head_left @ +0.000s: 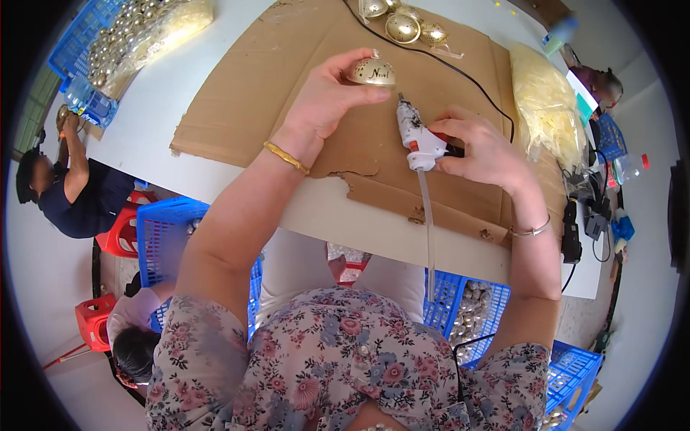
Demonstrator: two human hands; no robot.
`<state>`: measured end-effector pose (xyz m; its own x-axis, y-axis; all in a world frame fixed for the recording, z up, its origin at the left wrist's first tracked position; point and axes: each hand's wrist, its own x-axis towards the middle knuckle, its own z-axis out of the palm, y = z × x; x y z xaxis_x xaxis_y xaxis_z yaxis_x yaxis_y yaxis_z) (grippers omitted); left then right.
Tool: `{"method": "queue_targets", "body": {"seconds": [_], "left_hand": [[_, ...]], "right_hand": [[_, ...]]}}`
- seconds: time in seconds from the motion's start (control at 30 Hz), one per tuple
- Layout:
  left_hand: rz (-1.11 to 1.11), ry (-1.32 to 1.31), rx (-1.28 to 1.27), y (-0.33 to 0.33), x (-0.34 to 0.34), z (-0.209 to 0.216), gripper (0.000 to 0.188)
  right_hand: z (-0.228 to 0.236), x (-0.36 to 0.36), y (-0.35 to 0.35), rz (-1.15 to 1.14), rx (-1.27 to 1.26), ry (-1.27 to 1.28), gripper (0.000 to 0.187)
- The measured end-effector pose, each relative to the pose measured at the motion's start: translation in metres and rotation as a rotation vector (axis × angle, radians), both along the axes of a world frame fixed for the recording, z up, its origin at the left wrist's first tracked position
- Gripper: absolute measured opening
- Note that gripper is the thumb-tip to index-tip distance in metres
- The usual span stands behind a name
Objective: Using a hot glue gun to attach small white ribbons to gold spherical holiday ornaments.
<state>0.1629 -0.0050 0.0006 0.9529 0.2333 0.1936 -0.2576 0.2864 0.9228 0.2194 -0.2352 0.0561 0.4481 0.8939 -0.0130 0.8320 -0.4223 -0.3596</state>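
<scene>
Between the thumb and fingers of my left hand (325, 92) is a gold half-dome ornament (372, 72), dark lettering on its side and a small knob on top. My right hand (478, 147) grips a white hot glue gun (415, 133) with dark residue on its front. The gun's nozzle points up and lies just right of the ornament's lower edge, seemingly apart from it. A long translucent glue stick (426, 215) sticks out of the gun's rear and hangs past the table edge. Both hands are over a brown cardboard sheet (251, 108).
More gold ornaments (402, 27) lie at the far edge of the cardboard, near a black cable (460, 66). A bag of pale glue sticks (550, 100) lies on the right. A blue crate of small gold balls (136, 36) stands far left. Other people work on the left and far right.
</scene>
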Motion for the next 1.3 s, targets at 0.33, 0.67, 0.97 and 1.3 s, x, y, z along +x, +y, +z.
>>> {"method": "queue_targets", "body": {"seconds": [0.33, 0.67, 0.97, 1.3], "left_hand": [[-0.197, 0.038, 0.089, -0.003, -0.009, -0.002, 0.060], [-0.237, 0.002, 0.086, -0.005, -0.012, 0.001, 0.061], [-0.205, 0.025, 0.091, -0.007, -0.014, 0.003, 0.063], [-0.190, 0.027, 0.108, -0.007, -0.014, 0.005, 0.064]], "right_hand": [[0.000, 0.021, -0.039, -0.027, 0.551, 0.826, 0.053], [0.003, 0.001, -0.023, -0.161, 0.574, 0.737, 0.078], [-0.001, 0.002, -0.023, -0.096, 0.620, 0.858, 0.062], [-0.002, 0.003, -0.023, -0.112, 0.603, 0.841, 0.058]]}}
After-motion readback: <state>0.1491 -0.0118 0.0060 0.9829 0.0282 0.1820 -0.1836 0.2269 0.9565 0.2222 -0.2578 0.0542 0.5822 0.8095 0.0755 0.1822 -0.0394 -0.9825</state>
